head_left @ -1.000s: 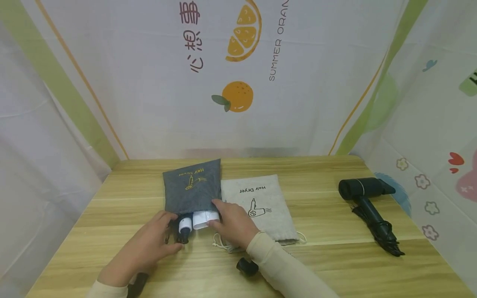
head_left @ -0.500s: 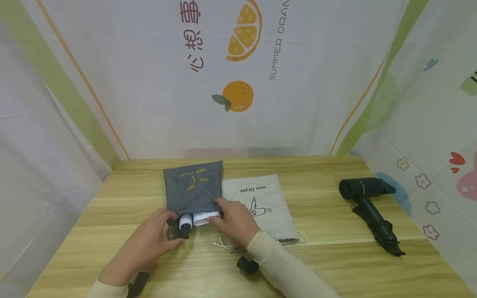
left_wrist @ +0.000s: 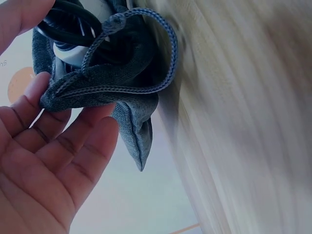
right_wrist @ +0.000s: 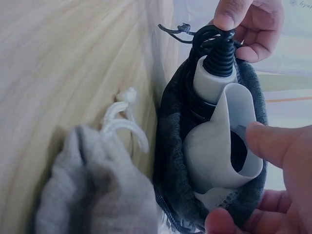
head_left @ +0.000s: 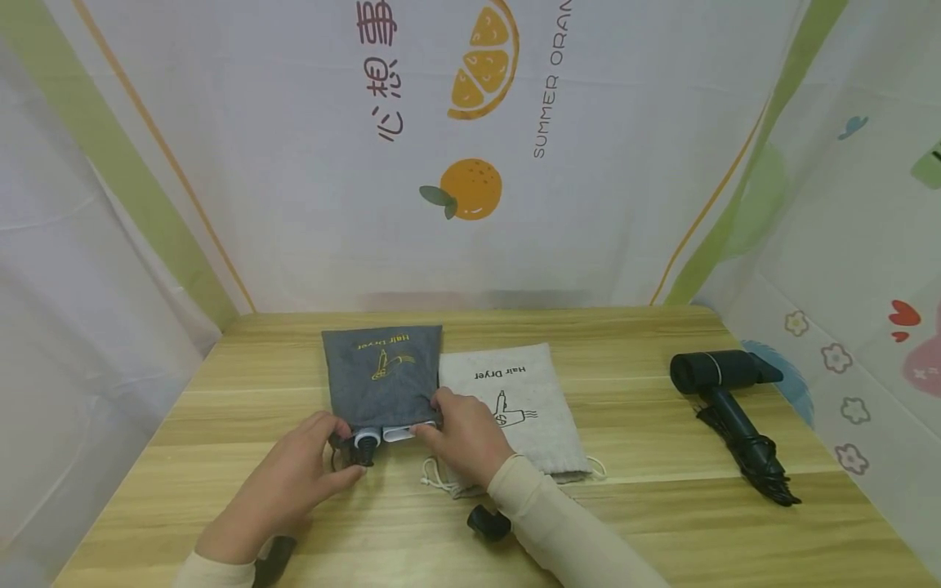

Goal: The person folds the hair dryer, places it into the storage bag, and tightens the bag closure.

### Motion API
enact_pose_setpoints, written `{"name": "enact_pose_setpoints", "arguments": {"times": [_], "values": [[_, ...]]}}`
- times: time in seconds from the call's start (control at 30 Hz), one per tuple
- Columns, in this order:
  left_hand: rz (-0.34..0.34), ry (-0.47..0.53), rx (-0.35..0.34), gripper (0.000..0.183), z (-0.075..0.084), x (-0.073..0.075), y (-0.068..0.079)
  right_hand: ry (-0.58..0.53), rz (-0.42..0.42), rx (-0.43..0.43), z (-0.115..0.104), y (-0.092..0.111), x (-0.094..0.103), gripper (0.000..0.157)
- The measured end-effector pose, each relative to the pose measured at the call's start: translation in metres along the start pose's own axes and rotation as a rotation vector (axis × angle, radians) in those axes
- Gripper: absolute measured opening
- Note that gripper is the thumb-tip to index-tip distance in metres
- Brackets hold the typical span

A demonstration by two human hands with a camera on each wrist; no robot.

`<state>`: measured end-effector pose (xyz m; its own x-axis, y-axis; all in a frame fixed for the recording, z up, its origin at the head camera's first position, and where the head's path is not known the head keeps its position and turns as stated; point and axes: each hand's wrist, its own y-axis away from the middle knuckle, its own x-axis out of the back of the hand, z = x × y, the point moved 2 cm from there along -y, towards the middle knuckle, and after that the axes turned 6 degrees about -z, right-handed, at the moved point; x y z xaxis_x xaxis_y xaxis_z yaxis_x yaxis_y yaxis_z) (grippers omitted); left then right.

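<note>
A dark grey drawstring bag (head_left: pixel 382 376) printed "Hair Dryer" lies on the table, its mouth toward me. Inside it sits a white hair dryer (right_wrist: pixel 209 146), with only its flared nozzle and the handle end with black coiled cord (right_wrist: pixel 218 61) showing at the opening. My left hand (head_left: pixel 294 469) grips the left side of the mouth, thumb on the cord and fingers against the outside of the cloth. On the right side, my right hand (head_left: pixel 466 437) holds the rim, its thumb at the nozzle and its other fingers outside the bag.
A beige drawstring bag (head_left: pixel 507 376) lies flat right of the grey one. A black hair dryer (head_left: pixel 735 416) with wrapped cord rests at the far right. One short black piece (head_left: pixel 488 524) lies near my right sleeve, another dark object (head_left: pixel 274 559) under my left wrist.
The white dryer has gone deeper into the grey bag, so less of the nozzle and handle shows. The bag's mouth has come slightly toward me and the bag lies flatter.
</note>
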<state>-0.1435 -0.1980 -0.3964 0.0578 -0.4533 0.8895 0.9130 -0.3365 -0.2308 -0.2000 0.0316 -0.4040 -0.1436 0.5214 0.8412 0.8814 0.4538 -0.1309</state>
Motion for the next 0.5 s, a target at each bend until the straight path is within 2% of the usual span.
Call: {"name": "enact_pose_setpoints", "arguments": {"times": [0.5], "values": [[0.009,0.013,0.003,0.039,0.0036,0.0013,-0.0005,-0.008,0.009,-0.005,0.0009,-0.0007,0.0011,0.035]]}}
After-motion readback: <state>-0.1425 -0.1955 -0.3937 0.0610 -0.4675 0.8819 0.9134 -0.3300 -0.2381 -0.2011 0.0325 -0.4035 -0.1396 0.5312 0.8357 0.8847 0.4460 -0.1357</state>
